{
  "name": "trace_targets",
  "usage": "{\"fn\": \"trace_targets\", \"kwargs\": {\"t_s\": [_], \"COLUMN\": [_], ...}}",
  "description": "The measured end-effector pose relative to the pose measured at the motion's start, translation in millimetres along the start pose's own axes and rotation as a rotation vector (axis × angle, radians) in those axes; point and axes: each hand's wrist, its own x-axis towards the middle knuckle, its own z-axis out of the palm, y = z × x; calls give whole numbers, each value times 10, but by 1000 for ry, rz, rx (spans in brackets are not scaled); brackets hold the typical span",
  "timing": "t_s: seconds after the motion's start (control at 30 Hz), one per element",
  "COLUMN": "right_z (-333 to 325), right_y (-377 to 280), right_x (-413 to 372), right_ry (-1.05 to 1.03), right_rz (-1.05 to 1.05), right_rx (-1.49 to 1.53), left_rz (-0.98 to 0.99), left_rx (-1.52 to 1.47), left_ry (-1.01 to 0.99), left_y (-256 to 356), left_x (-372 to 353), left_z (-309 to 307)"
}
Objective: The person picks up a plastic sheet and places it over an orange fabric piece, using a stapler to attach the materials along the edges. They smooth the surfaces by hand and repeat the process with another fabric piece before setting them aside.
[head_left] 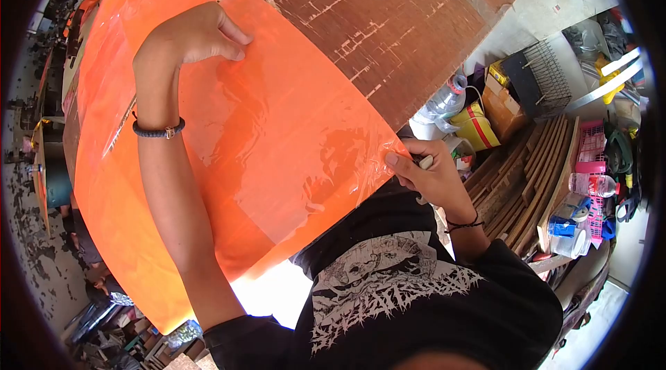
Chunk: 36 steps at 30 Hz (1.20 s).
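A glossy orange sheet [298,113] lies over a brown, worn board [402,37], with wrinkles and shiny patches on its surface. My left hand [187,36] rests on the sheet's upper part, wrist bent. Its thumb and a finger are apart and touch the surface; the other fingers are hidden. At the sheet's right corner, my right hand [430,172] pinches the edge between thumb and fingers. A small pale-tipped object shows in that same hand, too covered to name.
Curved wooden strips [517,172] are stacked at the right. Near them stand a clear plastic bottle [449,92], a yellow container [475,127], a cardboard box [503,106] and a black wire rack [548,75]. Wood scraps [156,353] lie at the lower left.
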Motion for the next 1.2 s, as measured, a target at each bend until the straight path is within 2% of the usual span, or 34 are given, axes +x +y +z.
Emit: {"fn": "trace_targets", "kwargs": {"t_s": [0.4, 0.6, 0.7, 0.8, 1.03, 1.13, 1.2], "right_z": [-38, -45, -50, -44, 32, 55, 63], "right_y": [-11, 50, 26, 18, 73, 59, 57], "right_x": [-60, -48, -41, -40, -20, -11, -16], "right_ry": [-54, -66, -77, -39, 12, 35, 37], "right_rz": [85, 76, 69, 28, -1, -9, -19], "right_rx": [54, 100, 119, 90, 138, 157, 172], "left_rz": [-19, 13, 15, 67, -32, -390, -447], "left_rx": [50, 55, 76, -93, -180, -7, -27], "left_ry": [-9, 85, -18, -116, 29, -88, -84], "left_y": [23, -45, -56, -238, -738, -790, -778], "left_x": [5, 9, 17, -44, -596, -574, -546], "left_z": [-25, 26, -33, -97, -484, -417, -328]}}
